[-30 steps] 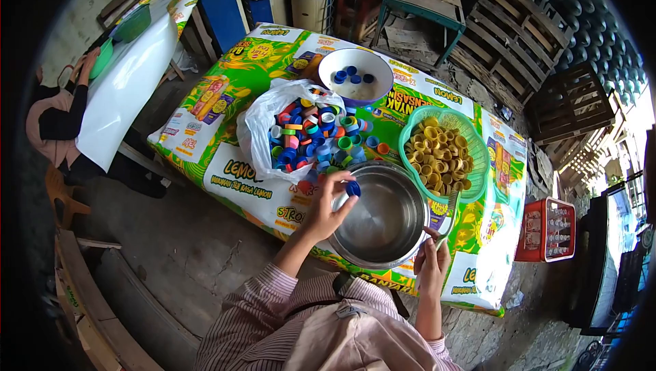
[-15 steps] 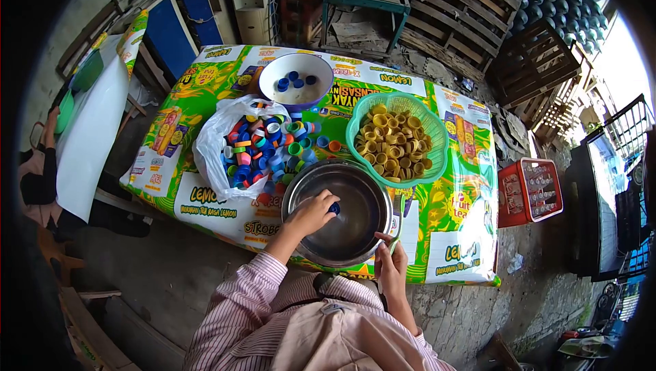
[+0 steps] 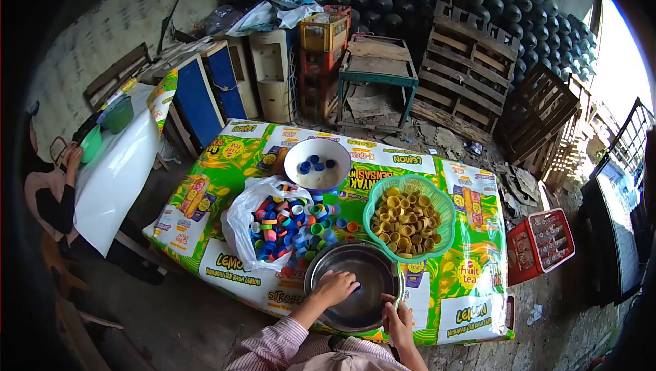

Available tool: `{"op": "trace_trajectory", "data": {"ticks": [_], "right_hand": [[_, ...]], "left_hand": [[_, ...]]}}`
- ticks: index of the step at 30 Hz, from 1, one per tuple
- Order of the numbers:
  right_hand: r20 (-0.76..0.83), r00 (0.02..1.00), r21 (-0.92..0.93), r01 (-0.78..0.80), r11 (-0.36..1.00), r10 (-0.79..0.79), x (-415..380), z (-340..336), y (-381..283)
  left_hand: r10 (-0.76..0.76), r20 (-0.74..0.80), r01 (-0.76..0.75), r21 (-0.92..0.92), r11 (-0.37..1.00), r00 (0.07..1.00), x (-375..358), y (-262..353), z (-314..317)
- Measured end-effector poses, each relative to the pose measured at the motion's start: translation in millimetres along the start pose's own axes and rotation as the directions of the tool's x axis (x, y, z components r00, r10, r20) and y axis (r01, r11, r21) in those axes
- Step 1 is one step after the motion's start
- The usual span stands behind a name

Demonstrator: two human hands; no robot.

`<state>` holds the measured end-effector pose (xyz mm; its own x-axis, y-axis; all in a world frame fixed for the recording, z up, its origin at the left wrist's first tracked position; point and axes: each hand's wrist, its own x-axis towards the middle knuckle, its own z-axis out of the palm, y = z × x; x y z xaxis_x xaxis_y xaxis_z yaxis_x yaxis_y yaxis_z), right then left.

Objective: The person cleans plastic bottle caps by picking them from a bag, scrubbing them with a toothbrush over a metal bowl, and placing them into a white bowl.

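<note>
My left hand point(image 3: 333, 287) reaches into a metal basin point(image 3: 316, 306), its fingers closed on a blue bottle cap point(image 3: 357, 290), mostly hidden. My right hand point(image 3: 398, 320) is closed at the basin's right edge, gripping a thin pale tool point(image 3: 401, 283) that points away from me; I cannot make out its kind. Just behind the basin, a white plastic bag point(image 3: 236, 224) spills mixed coloured caps point(image 3: 280, 224). A green plastic basket point(image 3: 447, 224) holds many yellow caps point(image 3: 406, 222). Several blue caps point(image 3: 316, 162) lie in a white enamel bowl point(image 3: 292, 159).
A printed green plastic sheet point(image 3: 184, 200) covers the table. On the left, a co-worker's hand point(image 3: 71, 155) touches a green bowl point(image 3: 91, 144) at another table. A red crate point(image 3: 540, 244) stands to the right. Wooden pallets point(image 3: 466, 74) and a small table point(image 3: 378, 74) are behind.
My view has tilted up, so the table sits lower and more of the back wall shows. My left hand stays over the basin with the blue cap, now less visible.
</note>
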<state>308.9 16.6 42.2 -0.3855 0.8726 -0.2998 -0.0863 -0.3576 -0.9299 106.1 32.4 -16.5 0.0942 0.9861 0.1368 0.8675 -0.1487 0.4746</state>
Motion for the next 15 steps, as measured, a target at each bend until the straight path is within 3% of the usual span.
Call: {"op": "trace_trajectory", "data": {"ticks": [5, 7, 8, 9, 11, 12, 13, 14, 15], "right_hand": [[0.070, 0.995, -0.042, -0.074, 0.996, 0.077, 1.3, 2.6, -5.8], [0.057, 0.995, -0.155, -0.066, 0.986, 0.075, -2.3, 6.8, -14.9], [0.040, 0.998, -0.188, -0.038, 0.981, 0.046, -4.0, 7.6, -14.1], [0.061, 0.996, -0.193, -0.056, 0.980, 0.069, -3.0, 6.0, -13.2], [0.083, 0.995, -0.186, -0.033, 0.982, 0.049, 0.9, 3.9, -5.5], [0.082, 0.995, -0.186, -0.036, 0.982, 0.052, 0.3, 3.1, -2.9], [0.081, 0.995, -0.468, 0.091, 0.879, -0.060, 0.0, 3.3, -1.9], [0.116, 0.979, -0.704, 0.201, 0.681, -0.169, 0.2, 4.3, -1.5], [0.119, 0.978, -0.704, 0.205, 0.680, -0.171, 0.9, 7.2, -1.5]], "left_hand": [[-0.153, -0.018, 0.151, -0.083, 0.985, 0.988, -11.4, 6.4, 4.9], [-0.208, 0.221, 0.295, -0.514, 0.805, 0.953, -15.6, 2.1, 1.5], [-0.286, 0.355, 0.452, -0.608, 0.653, 0.890, -14.0, 12.9, -14.9], [-0.268, 0.360, 0.442, -0.808, 0.389, 0.894, -17.8, 1.7, 1.1], [-0.314, 0.443, 0.518, -0.827, 0.219, 0.840, -17.9, 7.9, -12.9], [-0.314, 0.446, 0.520, -0.826, 0.217, 0.838, -18.8, 6.7, -10.6], [-0.332, 0.424, 0.493, -0.856, 0.156, 0.842, -18.2, 5.3, -9.3], [-0.353, 0.401, 0.459, -0.883, 0.095, 0.845, -18.2, 4.3, -9.3], [-0.355, 0.398, 0.456, -0.885, 0.097, 0.846, -18.1, 3.0, -10.3]]}}
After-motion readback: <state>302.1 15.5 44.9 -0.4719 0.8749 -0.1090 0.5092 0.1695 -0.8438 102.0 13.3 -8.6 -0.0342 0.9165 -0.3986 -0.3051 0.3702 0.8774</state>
